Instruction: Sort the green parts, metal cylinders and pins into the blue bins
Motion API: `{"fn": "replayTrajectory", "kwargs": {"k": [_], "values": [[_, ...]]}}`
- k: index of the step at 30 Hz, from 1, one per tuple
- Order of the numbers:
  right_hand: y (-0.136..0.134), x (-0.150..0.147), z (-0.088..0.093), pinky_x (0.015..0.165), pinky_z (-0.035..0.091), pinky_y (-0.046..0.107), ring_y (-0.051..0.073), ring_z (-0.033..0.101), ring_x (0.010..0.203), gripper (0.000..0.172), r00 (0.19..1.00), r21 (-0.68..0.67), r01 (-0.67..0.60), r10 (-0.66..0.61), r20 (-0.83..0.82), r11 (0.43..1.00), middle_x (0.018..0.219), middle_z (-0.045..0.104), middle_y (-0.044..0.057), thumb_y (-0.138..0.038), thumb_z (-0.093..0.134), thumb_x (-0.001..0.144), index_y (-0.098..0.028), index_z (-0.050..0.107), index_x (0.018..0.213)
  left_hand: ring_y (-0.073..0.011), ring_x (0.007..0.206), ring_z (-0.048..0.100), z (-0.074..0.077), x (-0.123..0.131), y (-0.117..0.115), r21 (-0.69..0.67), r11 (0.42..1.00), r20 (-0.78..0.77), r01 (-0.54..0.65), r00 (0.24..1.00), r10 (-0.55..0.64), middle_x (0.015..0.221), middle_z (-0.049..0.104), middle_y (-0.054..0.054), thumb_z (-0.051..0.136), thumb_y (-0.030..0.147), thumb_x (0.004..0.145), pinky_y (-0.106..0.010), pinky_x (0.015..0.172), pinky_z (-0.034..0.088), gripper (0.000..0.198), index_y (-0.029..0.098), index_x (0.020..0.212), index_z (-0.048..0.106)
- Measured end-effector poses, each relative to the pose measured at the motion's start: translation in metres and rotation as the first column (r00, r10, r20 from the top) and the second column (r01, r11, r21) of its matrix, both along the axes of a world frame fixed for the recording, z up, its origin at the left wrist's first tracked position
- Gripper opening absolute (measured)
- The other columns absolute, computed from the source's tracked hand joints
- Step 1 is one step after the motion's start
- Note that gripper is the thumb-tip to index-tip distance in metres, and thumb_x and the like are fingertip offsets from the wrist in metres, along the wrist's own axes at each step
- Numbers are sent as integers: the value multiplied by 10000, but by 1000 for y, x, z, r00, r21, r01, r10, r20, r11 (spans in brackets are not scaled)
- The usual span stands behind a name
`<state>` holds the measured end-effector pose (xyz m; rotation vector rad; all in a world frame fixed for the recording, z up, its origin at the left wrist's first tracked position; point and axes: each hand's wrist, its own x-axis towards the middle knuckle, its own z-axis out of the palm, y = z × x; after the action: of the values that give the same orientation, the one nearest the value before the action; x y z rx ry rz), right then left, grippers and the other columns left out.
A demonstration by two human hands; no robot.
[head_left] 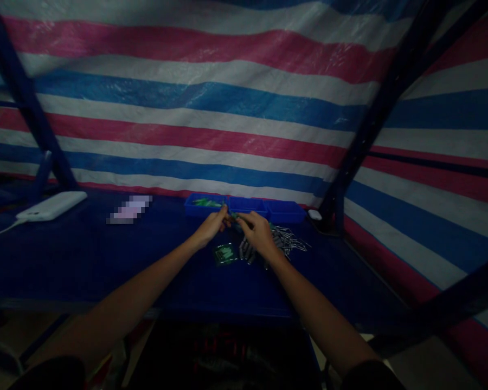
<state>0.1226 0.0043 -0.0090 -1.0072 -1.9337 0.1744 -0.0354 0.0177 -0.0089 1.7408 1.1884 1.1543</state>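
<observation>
My left hand [212, 226] and my right hand [258, 232] meet over the table, in front of a row of blue bins. Between their closed fingertips is a small greenish piece [233, 216], too small and dark to name. Below my right hand spreads a pile of grey cylinders with thin silver shafts [287, 238], partly hidden by that hand. A small green, shiny flat piece with pale marks [225, 253] lies on the table just below my left hand. Green and whitish pieces [206, 202] fill part of the left blue bin [190, 209].
A middle blue bin [248, 203] and a right blue bin [285, 211] adjoin the left one. On the blue table [146, 271] lie a white power bank [52, 207] with a cable and a small white case [314, 215]. Striped sheeting [211, 124] hangs behind, between dark posts.
</observation>
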Motion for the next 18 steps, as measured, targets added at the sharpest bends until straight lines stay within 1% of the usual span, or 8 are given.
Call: {"fn": "replayTrajectory", "kwargs": {"k": [2, 4, 6, 8, 11, 15, 16, 18], "values": [[-1, 0, -2, 659, 383, 259, 139, 474, 678, 250, 997, 38, 1, -4, 79, 999, 711, 506, 17, -277, 507, 819, -230, 664, 1009, -88, 439, 396, 0, -3, 3, -175, 984, 101, 10, 995, 8, 546, 513, -2, 370, 509, 813, -217, 430, 272, 450, 140, 691, 598], [-1, -1, -5, 726, 397, 274, 152, 474, 762, 271, 994, 61, 6, -13, 113, 998, 783, 491, 29, -239, 533, 793, -251, 652, 1037, -85, 424, 378, 1, -5, 4, -214, 977, 121, 0, 992, 26, 511, 479, 19, 470, 427, 770, -214, 424, 254, 318, 147, 676, 586], [1, -2, -7, 796, 393, 303, 171, 460, 854, 328, 994, 60, 41, -47, 97, 997, 862, 479, 41, -192, 558, 749, -261, 638, 1059, -99, 464, 416, 2, -6, 3, -105, 993, 70, -53, 996, 61, 536, 498, 17, 486, 353, 762, -216, 451, 290, 235, 155, 695, 595], [2, -3, -7, 846, 377, 333, 186, 446, 914, 350, 996, 13, 84, -84, 26, 996, 916, 474, 48, -193, 587, 706, -258, 642, 1044, -123, 555, 472, 4, -6, 1, 132, 983, -50, -130, 989, 137, 615, 548, -2, 480, 321, 777, -229, 526, 351, 211, 166, 741, 620], [3, -4, -2, 856, 363, 345, 188, 476, 895, 244, 981, -163, 49, -78, -179, 985, 871, 521, 47, -353, 565, 730, -208, 685, 885, -154, 700, 524, 6, -5, -5, 452, 884, -235, -121, 940, 249, 746, 587, -31, 463, 298, 816, -261, 673, 402, 223, 188, 862, 651], [7, -3, 2, 660, 390, 291, 152, 514, 633, 527, 867, -481, -160, -110, -487, 862, 622, 553, 26, -579, 359, 782, -152, 646, 666, -174, 870, 540, 6, -3, -12, 571, 817, -366, 79, 916, 167, 930, 593, -57, 436, 280, 854, -299, 796, 410, 260, 232, 1017, 633], [9, -2, 1, 604, 379, 275, 139, 493, 574, 522, 841, -517, -187, -136, -524, 835, 583, 540, 15, -590, 374, 764, -150, 629, 644, -177, 897, 536, 6, -2, -14, 573, 810, -390, 125, 911, 136, 963, 589, -60, 441, 283, 853, -306, 812, 409, 266, 242, 1039, 626], [12, -1, -1, 527, 341, 251, 119, 443, 506, 451, 818, -511, -194, -150, -555, 837, 545, 512, -7, -559, 443, 732, -151, 603, 628, -184, 925, 529, 7, 0, -17, 557, 810, -414, 182, 906, 82, 990, 586, -63, 451, 300, 848, -315, 830, 404, 268, 244, 1042, 628]]}}
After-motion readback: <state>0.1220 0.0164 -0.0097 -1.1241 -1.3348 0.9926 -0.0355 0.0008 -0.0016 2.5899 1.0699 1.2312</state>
